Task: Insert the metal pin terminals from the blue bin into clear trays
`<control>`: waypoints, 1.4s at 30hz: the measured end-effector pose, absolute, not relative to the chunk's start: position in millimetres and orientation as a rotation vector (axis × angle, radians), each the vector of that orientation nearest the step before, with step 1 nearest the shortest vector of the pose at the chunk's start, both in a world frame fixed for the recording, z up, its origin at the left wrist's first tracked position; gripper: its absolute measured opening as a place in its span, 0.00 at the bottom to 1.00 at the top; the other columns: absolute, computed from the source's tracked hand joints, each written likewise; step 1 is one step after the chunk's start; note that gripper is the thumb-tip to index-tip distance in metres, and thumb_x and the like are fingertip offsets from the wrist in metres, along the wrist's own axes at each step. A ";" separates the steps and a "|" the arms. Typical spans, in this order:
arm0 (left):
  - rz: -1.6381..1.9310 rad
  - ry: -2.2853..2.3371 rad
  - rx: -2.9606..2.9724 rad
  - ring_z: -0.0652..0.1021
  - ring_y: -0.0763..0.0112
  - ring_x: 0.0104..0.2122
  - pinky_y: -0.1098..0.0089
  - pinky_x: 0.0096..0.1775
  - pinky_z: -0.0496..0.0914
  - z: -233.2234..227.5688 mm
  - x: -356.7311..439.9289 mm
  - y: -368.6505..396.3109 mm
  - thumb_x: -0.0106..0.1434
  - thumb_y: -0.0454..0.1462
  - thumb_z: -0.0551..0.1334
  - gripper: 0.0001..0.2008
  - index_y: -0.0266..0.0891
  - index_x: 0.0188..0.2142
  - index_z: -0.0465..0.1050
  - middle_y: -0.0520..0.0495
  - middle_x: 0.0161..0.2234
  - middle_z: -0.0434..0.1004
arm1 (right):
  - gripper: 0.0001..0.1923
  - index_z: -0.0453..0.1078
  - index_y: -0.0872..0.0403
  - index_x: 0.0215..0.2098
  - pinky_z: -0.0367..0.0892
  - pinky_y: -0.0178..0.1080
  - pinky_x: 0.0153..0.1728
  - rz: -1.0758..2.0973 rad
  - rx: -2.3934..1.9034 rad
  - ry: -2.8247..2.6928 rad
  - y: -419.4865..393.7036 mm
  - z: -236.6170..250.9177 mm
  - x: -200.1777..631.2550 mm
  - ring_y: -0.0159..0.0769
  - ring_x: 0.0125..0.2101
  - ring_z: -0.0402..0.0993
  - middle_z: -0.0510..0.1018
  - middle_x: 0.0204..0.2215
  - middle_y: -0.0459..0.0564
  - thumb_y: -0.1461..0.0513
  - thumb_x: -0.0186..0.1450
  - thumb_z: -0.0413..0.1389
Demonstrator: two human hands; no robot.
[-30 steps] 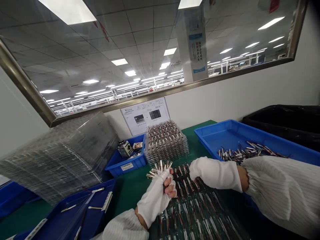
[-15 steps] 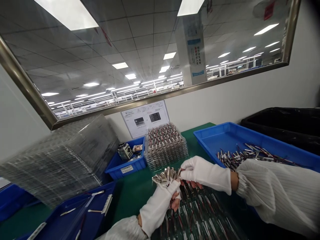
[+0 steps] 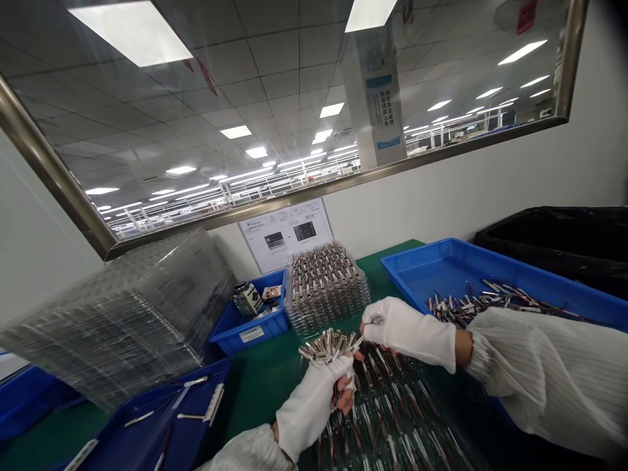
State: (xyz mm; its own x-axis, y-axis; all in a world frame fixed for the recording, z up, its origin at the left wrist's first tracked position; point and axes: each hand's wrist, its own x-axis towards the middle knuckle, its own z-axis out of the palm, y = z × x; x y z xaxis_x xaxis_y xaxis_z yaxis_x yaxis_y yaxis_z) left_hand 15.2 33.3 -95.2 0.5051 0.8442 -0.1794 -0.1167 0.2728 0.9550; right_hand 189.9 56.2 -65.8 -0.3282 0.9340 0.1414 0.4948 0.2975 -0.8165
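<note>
My left hand [image 3: 314, 399], in a white glove with bare fingertips, is closed around a bunch of slim silver cylinders [image 3: 326, 345] that fan out above the thumb. Close by on the right, my gloved right hand [image 3: 402, 330] pinches the tip of one silver cylinder at the bunch's right edge. Its lower fingers are partly hidden. Beneath both hands lies a clear plastic tray [image 3: 392, 418] with rows of these cylinders, with red, black and white wires.
Behind the hands stands a stack of filled clear trays [image 3: 326, 288]. A small blue bin [image 3: 265, 327] adjoins it. Stacked clear trays [image 3: 127, 320] rise at left, above a blue tray [image 3: 196, 445]. At right are a large blue tray [image 3: 417, 261] with loose wired parts and a black container [image 3: 554, 226].
My right hand has shifted slightly up and right, drawing a little away from my left hand. A cylinder tip now shows between them. My left hand stays almost in place.
</note>
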 end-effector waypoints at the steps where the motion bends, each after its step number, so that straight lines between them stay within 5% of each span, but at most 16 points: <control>1: 0.751 0.801 1.097 0.57 0.82 0.12 0.75 0.16 0.55 -94.9 14.8 33.7 0.56 0.43 0.51 0.11 0.38 0.34 0.61 0.59 0.15 0.51 | 0.08 0.65 0.57 0.24 0.53 0.27 0.13 0.830 -1.292 -1.927 57.3 -63.2 192.8 0.23 0.14 0.57 0.64 0.14 0.42 0.62 0.52 0.47; 10: 0.783 0.754 1.079 0.57 0.82 0.12 0.75 0.17 0.55 -89.8 13.9 34.5 0.57 0.43 0.49 0.12 0.37 0.35 0.61 0.58 0.15 0.50 | 0.10 0.66 0.55 0.28 0.56 0.37 0.29 -0.244 -1.622 -2.254 44.7 -47.7 211.5 0.37 0.27 0.65 0.70 0.26 0.51 0.62 0.56 0.43; 16: 0.789 0.769 1.075 0.57 0.82 0.11 0.75 0.16 0.55 -92.8 14.8 35.9 0.56 0.45 0.50 0.15 0.37 0.37 0.60 0.59 0.15 0.50 | 0.03 0.69 0.57 0.18 0.59 0.38 0.27 -0.027 -1.665 -2.688 41.4 -65.3 202.0 0.41 0.27 0.68 0.72 0.22 0.53 0.68 0.45 0.54; 22: 0.814 0.761 1.099 0.58 0.82 0.10 0.76 0.14 0.56 -102.2 14.3 40.2 0.55 0.47 0.49 0.15 0.37 0.34 0.61 0.59 0.14 0.51 | 0.09 0.70 0.55 0.26 0.58 0.36 0.26 0.055 -1.704 -2.573 47.5 -53.4 206.1 0.38 0.27 0.69 0.73 0.26 0.52 0.68 0.49 0.48; 28: 0.790 0.805 1.116 0.58 0.81 0.07 0.76 0.12 0.57 -104.1 19.4 45.0 0.52 0.50 0.51 0.17 0.38 0.30 0.61 0.61 0.10 0.51 | 0.07 0.69 0.53 0.21 0.55 0.32 0.19 0.205 -1.764 -2.479 55.3 -68.6 206.8 0.36 0.22 0.68 0.73 0.20 0.48 0.66 0.44 0.51; 42: 0.828 0.777 1.140 0.57 0.82 0.09 0.76 0.13 0.58 -110.1 16.0 43.0 0.53 0.49 0.50 0.16 0.39 0.31 0.62 0.61 0.12 0.50 | 0.10 0.68 0.53 0.30 0.61 0.29 0.29 0.372 -1.696 -2.177 60.4 -45.0 214.9 0.30 0.28 0.69 0.74 0.28 0.44 0.64 0.52 0.47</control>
State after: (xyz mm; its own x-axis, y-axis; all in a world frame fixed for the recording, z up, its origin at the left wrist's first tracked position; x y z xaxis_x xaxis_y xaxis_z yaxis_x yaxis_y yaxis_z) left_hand 16.0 43.0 -110.1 0.4831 0.8694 -0.1034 -0.1592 0.2034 0.9661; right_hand 214.9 60.4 -45.0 -0.2188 0.9689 0.1157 0.8756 0.2473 -0.4150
